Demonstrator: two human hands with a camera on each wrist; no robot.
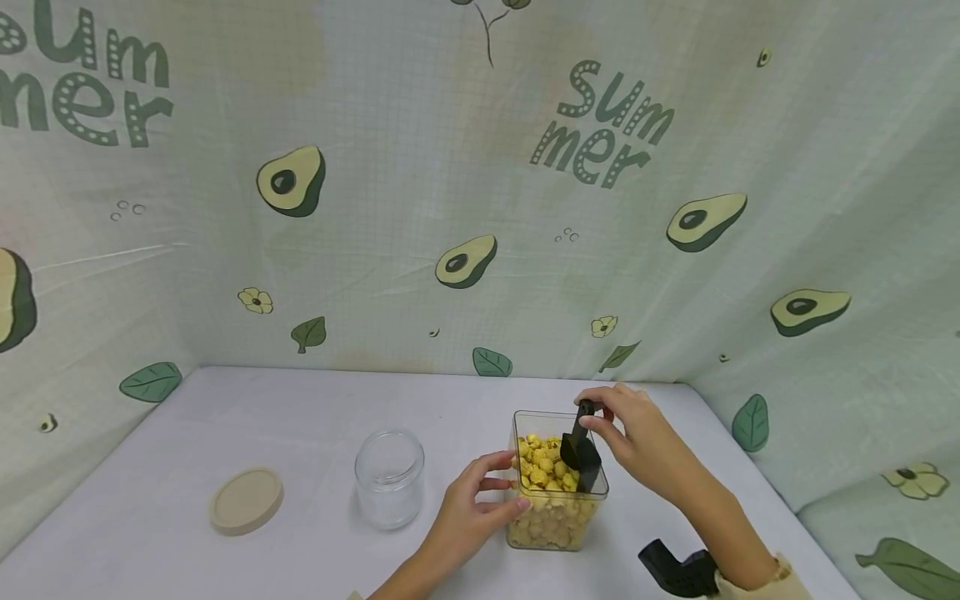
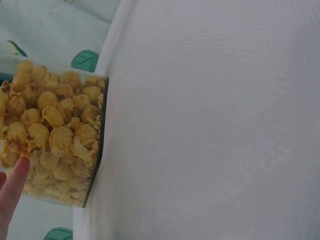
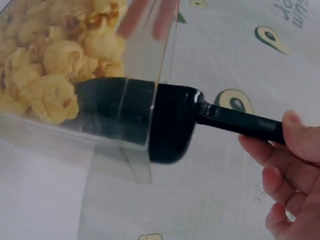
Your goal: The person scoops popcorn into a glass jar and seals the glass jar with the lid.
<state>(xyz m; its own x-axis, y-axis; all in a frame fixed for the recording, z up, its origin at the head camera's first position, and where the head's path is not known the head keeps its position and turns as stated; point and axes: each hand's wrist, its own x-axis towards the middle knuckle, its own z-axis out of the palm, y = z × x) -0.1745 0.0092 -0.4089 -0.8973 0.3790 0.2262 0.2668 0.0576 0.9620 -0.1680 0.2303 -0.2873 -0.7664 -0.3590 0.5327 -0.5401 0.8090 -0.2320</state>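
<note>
A clear square-rimmed plastic container (image 1: 547, 521), well filled with yellow popcorn (image 1: 542, 467), stands on the table right of centre. My left hand (image 1: 480, 500) holds it by its left side, thumb at the front and fingers spread along the wall. In the left wrist view a fingertip (image 2: 21, 167) lies against the popcorn-filled wall. With thumb and fingers my right hand (image 1: 630, 429) pinches the handle of a black scoop (image 3: 175, 122). The scoop's blade reaches down inside the container at its right side, against the popcorn in the right wrist view.
An uncapped clear round jar (image 1: 390, 483) stands left of the container. Farther left a beige round lid (image 1: 246, 501) lies flat on the white table (image 1: 315, 417). Cloth with avocado prints (image 1: 375, 167) hangs behind and at both sides. A black wrist device (image 1: 678, 569) sits by the right sleeve.
</note>
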